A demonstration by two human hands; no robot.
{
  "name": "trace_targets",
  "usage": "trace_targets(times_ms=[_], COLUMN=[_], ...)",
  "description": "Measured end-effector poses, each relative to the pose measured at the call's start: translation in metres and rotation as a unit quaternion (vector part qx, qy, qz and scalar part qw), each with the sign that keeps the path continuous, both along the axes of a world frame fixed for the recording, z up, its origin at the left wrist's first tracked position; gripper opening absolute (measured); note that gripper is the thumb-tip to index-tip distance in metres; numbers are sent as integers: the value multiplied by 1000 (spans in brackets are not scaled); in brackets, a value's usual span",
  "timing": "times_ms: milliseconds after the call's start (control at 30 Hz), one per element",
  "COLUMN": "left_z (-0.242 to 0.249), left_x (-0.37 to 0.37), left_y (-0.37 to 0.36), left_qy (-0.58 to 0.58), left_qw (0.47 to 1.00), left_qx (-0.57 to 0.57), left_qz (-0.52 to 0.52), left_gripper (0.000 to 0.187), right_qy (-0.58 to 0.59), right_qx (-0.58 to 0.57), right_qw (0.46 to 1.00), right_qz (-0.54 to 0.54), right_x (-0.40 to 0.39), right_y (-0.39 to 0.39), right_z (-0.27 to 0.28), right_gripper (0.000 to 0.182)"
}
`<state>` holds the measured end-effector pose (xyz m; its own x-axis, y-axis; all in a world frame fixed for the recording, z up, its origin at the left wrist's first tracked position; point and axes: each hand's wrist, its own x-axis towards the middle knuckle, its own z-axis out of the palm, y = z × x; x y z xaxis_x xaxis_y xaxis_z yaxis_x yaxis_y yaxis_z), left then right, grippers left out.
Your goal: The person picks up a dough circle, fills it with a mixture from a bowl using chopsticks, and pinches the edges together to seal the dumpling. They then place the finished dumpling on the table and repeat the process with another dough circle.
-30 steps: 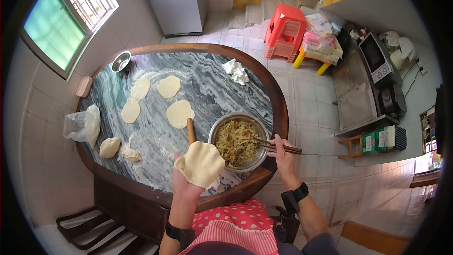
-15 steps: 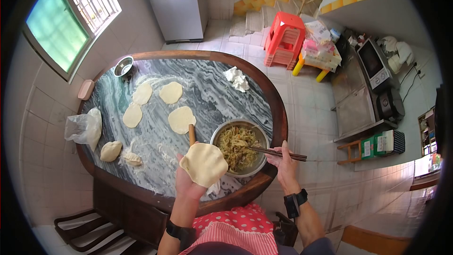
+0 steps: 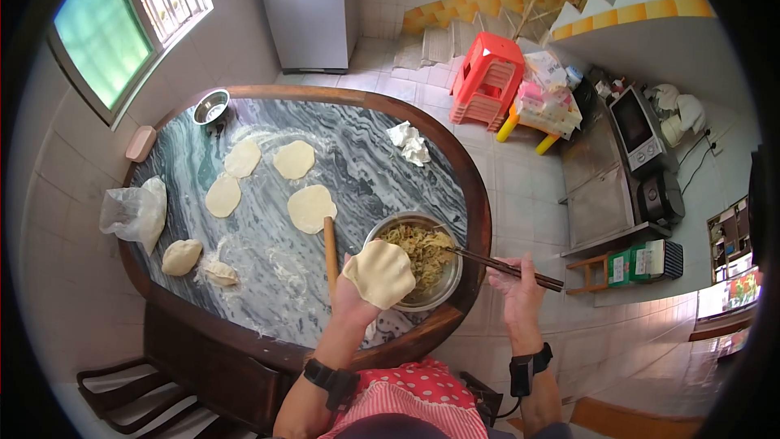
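Observation:
On the palm of my left hand (image 3: 351,309) rests a round dough wrapper (image 3: 380,275), overlapping the near-left rim of the metal bowl (image 3: 445,297). Shredded filling (image 3: 426,252) lies in that bowl. My right hand (image 3: 522,286), right of the table, grips a pair of chopsticks (image 3: 520,270); their tips reach the filling at the bowl's right side. A rolling pin (image 3: 330,252) lies beside my left hand, its far end by a flat dough round (image 3: 311,209). More dough rounds (image 3: 294,160) lie farther back on the floured marble.
At the table's left are a dough lump (image 3: 181,257), a smaller floured piece (image 3: 220,274) and a plastic bag (image 3: 138,215). A small metal bowl (image 3: 212,106) stands at the back left, crumpled tissue (image 3: 409,143) at the back right. Red stools (image 3: 490,73) stand beyond the table.
My left hand has carried the dough wrapper rightward to the bowl's edge. My right hand has shifted right, drawing the chopstick tips toward the bowl's right side. The view has shifted slightly.

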<state>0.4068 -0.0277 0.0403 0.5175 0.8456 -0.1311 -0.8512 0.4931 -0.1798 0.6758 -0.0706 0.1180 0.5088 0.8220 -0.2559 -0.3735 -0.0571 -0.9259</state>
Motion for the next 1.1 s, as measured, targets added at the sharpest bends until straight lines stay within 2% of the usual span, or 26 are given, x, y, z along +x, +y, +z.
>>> trace_targets(times_ms=[67,233,400,467,533,600,733,800,1033,1100], left_z=[7,5,20,29,30,28,23,22,30,35], left_x=[9,22,31,31,29,26,23,22,21,20], left_y=[5,11,12,11,11,9,7,7,5,5], left_qy=[49,8,29,15,6,-3,-27,-30,-28,-14], left_qw=[998,999,998,999,998,998,996,996,997,997], left_qx=[-39,-19,8,-4,-9,-15,-12,-20,0,4], left_qz=[-25,-38,-51,-52,-58,-63,-80,-76,-78,-73], left_gripper=[57,58,60,60,61,62,64,64,59,59], right_qy=[-12,-18,-13,-87,-101,-200,-239,-342,-343,-385], right_qx=[17,37,40,53,51,94,124,161,142,168], right_qw=[1000,999,997,988,985,960,941,902,908,877], right_qz=[-1,1,71,119,128,174,206,208,194,232], right_x=[-2,-12,-36,-46,-53,-58,-55,-50,-56,-57], right_y=[-1,-11,-24,-26,-27,-25,-29,-30,-28,-26], right_z=[19,53,49,41,45,56,75,79,74,73], right_gripper=[41,44,43,42,35,27,19,16,8,3])
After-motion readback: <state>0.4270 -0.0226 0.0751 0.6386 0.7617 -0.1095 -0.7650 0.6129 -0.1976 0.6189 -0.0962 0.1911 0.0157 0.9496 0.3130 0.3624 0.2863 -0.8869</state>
